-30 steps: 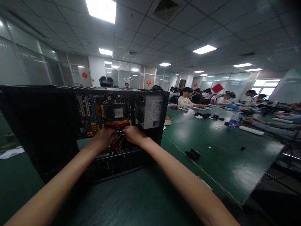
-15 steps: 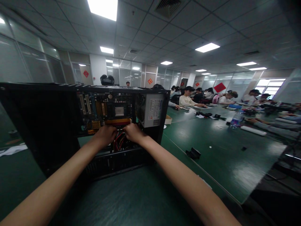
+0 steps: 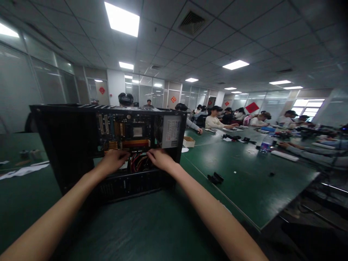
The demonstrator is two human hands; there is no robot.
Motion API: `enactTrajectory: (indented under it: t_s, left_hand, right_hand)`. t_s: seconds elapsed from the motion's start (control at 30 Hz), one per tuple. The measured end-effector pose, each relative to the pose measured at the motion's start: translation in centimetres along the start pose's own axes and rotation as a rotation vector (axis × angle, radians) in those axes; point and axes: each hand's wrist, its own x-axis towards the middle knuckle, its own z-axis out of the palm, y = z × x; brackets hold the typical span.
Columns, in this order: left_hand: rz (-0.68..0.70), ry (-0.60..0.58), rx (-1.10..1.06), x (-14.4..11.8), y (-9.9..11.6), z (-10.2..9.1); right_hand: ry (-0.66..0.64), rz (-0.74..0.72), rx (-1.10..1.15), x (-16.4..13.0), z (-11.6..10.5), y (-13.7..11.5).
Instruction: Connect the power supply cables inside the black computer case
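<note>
An open black computer case (image 3: pixel 67 145) stands on the green table (image 3: pixel 152 232) in front of me. Inside it I see a motherboard (image 3: pixel 125 130) and a grey power supply (image 3: pixel 171 132) at the right. My left hand (image 3: pixel 114 160) and my right hand (image 3: pixel 160 159) reach into the case just below the motherboard. Both touch the bundle of red, yellow and black cables (image 3: pixel 137 163) that hangs between them. My fingertips are hidden among the cables, so I cannot make out a grip.
A small black part (image 3: pixel 214 177) lies on the table right of the case. White papers (image 3: pixel 21 170) lie at the left. Several people sit along the far right side of the table, with a water bottle (image 3: pixel 263 145) and a cardboard box (image 3: pixel 188 141).
My view has pulled back and swung slightly right, so the case looks smaller. Both hands stay at the cables, a little farther apart.
</note>
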Motion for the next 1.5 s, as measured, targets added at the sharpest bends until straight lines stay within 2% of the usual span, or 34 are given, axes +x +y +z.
enactTrajectory:
  t_s: [0.13,0.2,0.3,0.47,0.57,0.67,0.73,0.97,1.17,1.33,1.5]
  left_hand:
    - [0.127,-0.065,0.017,-1.4,1.0,-0.3]
    - [0.086,-0.072,0.085,-2.2,1.6,-0.4]
    - [-0.013,-0.029,0.197,-3.6,2.6,-0.3]
    - [-0.067,-0.087,0.433,-6.2,4.0,0.7]
    - [-0.076,0.051,0.491,-7.4,4.3,1.8]
    - [-0.06,0.232,0.499,-7.8,4.4,2.8]
    - [-0.066,0.299,0.492,-7.9,4.5,3.2]
    - [-0.028,0.369,0.434,-10.1,5.8,4.1]
    - [-0.013,0.327,0.459,-11.2,6.3,4.7]
    - [-0.011,0.295,0.436,-11.6,7.8,4.6]
    - [-0.004,0.294,0.386,-12.2,9.0,5.7]
  right_hand:
    - [-0.09,0.011,-0.19,-2.9,-0.2,-0.4]
    - [-0.104,-0.014,-0.264,-4.3,0.2,-0.5]
    - [-0.042,-0.072,-0.306,-6.1,1.3,-0.5]
    - [0.05,-0.097,-0.376,-8.2,1.7,-0.1]
    - [0.078,-0.101,-0.424,-9.1,1.0,-0.2]
    - [0.094,-0.043,-0.45,-9.8,0.2,-1.1]
    - [0.095,0.011,-0.476,-10.1,-0.1,-1.8]
    - [0.103,0.056,-0.559,-10.3,-0.1,-3.1]
    - [0.081,0.048,-0.604,-10.5,0.1,-3.3]
    - [0.11,0.122,-0.776,-11.0,0.8,-4.6]
    - [0.109,0.158,-0.779,-11.9,0.2,-6.0]
